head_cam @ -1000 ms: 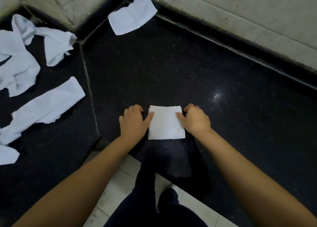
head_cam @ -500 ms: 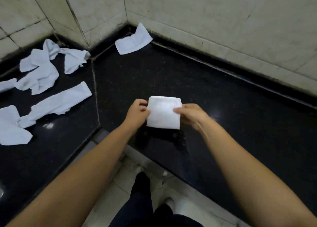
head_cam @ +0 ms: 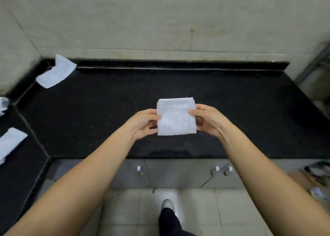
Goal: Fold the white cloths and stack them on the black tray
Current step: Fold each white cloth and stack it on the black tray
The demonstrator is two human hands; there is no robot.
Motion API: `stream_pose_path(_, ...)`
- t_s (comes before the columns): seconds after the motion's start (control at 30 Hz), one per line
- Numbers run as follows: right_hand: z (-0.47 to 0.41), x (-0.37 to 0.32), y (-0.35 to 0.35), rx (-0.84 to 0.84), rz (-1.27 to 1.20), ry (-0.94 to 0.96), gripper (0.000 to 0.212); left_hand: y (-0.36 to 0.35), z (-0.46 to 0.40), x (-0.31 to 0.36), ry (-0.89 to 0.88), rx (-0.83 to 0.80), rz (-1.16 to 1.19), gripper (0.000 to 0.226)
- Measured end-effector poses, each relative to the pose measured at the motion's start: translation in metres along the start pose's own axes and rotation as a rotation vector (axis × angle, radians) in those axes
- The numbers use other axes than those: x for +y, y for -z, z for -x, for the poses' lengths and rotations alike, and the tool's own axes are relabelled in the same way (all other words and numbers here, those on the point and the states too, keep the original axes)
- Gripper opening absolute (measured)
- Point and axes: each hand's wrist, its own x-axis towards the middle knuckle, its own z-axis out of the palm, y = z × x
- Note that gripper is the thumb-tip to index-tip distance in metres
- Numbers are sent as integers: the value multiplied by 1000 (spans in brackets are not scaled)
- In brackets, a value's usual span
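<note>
Both hands, left hand (head_cam: 142, 123) and right hand (head_cam: 209, 121), pinch a folded white cloth (head_cam: 175, 118) above the black counter (head_cam: 107, 110) against a tiled wall (head_cam: 160, 21); no writing shows.

The folded white cloth (head_cam: 175, 117) was lifted off the black counter (head_cam: 107, 114), where it had lain flat. The left hand (head_cam: 142, 124) and right hand (head_cam: 208, 119) went from pressing its edges to pinching its sides.

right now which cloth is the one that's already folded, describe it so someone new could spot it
Start at the black counter below the tiled wall. Above its middle, the left hand and right hand hold the folded cloth by its side edges. It is a neat layered square, unlike the loose cloth in the far-left corner.
</note>
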Motion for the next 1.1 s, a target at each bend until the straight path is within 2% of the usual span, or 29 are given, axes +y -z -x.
stream_pose_path(0.33, 170, 80, 129, 417, -230, -31, 12, -169, 25, -76, 220, -315, -218, 18)
stream_pose_path(0.6, 285, 101, 265, 613, -410, 70, 15, -353, 35, -118, 216, -547, -386, 18)
stream_pose_path(0.87, 378, 80, 435, 791, -408, 120, 14, -565, 43, -157, 196, -635, -368, 19)
stream_pose_path(1.1, 360, 52, 548, 740, -362, 141, 12, -658, 3, -150, 171, -604, -344, 19)
